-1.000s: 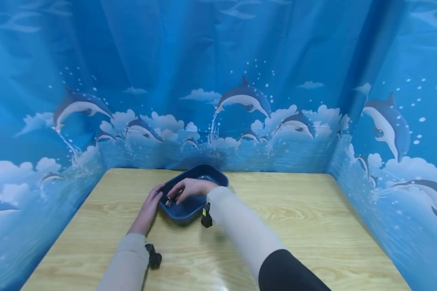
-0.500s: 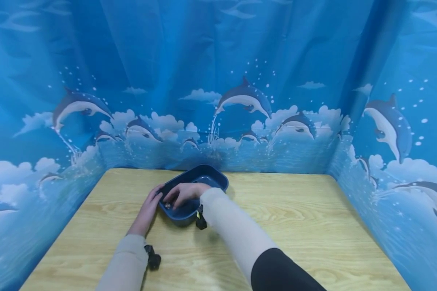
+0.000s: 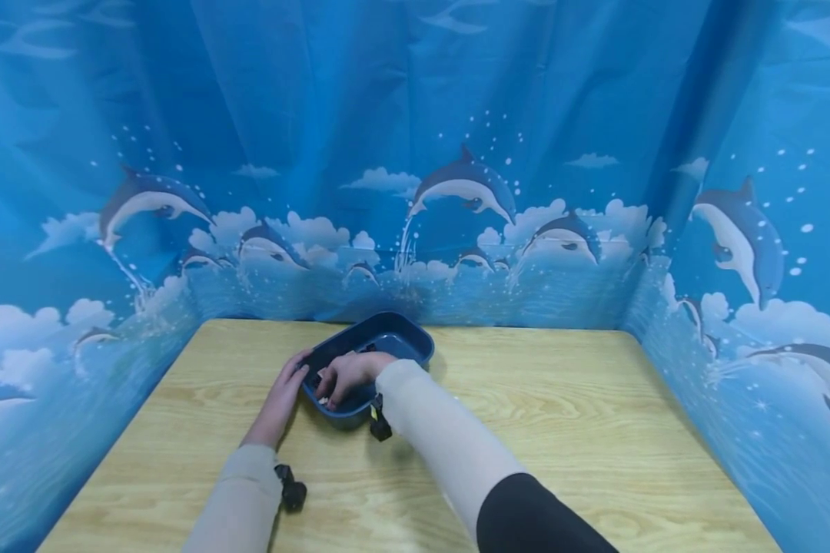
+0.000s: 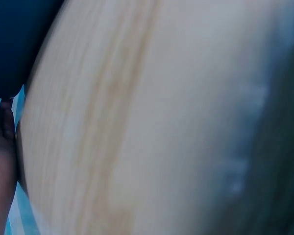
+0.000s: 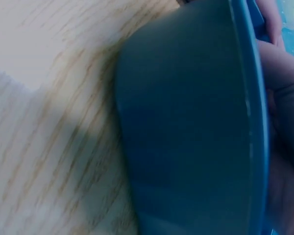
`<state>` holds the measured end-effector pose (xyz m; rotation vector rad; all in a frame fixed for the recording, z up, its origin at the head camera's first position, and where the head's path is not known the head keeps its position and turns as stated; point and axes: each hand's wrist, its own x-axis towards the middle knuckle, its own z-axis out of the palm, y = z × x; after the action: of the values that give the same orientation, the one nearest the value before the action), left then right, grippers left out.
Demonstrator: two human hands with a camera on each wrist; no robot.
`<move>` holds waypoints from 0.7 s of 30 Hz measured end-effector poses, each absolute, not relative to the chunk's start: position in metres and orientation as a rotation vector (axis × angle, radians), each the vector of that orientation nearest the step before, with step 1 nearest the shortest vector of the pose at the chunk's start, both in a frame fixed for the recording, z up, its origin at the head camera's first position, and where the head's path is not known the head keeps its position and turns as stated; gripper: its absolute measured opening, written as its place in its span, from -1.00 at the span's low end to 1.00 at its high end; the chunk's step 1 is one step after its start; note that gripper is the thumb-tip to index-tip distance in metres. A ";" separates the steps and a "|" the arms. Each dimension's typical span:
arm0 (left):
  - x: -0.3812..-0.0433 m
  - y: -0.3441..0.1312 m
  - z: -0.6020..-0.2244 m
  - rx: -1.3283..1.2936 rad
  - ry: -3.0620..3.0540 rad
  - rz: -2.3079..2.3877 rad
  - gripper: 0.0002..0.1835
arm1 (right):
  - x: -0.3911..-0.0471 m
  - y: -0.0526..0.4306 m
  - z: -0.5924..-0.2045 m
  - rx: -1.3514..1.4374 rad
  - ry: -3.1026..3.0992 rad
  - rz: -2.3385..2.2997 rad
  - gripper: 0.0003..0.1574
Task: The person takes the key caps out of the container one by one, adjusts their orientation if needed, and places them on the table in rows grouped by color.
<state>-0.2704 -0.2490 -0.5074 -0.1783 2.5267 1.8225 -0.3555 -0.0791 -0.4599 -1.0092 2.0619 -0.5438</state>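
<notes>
A dark blue plastic basin [image 3: 342, 420] stands at the back left of the table. My left hand [image 3: 287, 395] holds its left end, with fingers and thumb at the rim. My right hand [image 3: 349, 376] reaches down inside the left part of the basin, fingers bent toward the bottom. Small whitish bits [image 3: 323, 401] show by its fingertips; whether the fingers pinch them I cannot tell. In the right wrist view the basin's outer wall [image 5: 186, 117] hides most of the right hand [image 5: 286, 107]. The left wrist view catches just an edge of the left hand [image 4: 1, 156].
A small dark reddish thing [image 3: 370, 348] lies in the basin behind the right wrist. The wood-grain table [image 3: 560, 430] extends to the right and toward me. Blue dolphin-print curtains [image 3: 360, 153] enclose its back and sides.
My right hand has moved lower and slightly nearer inside the basin, its fingers more bent. The whitish bits show a little nearer to me. The left hand and the basin stay put.
</notes>
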 end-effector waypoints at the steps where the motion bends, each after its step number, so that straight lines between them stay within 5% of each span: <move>1: -0.271 -0.249 -0.508 -0.175 2.530 1.822 -0.45 | -0.355 -0.079 -0.460 -1.023 2.077 -0.521 -0.60; 21: -0.271 -0.247 -0.511 -0.185 2.534 1.828 -0.41 | -0.360 -0.044 -0.449 -1.056 2.045 -0.703 -0.83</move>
<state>-0.2708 -0.2470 -0.5113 -0.1847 2.5337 1.8276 -0.3604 -0.0443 -0.4494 -1.0563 2.0454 -0.7029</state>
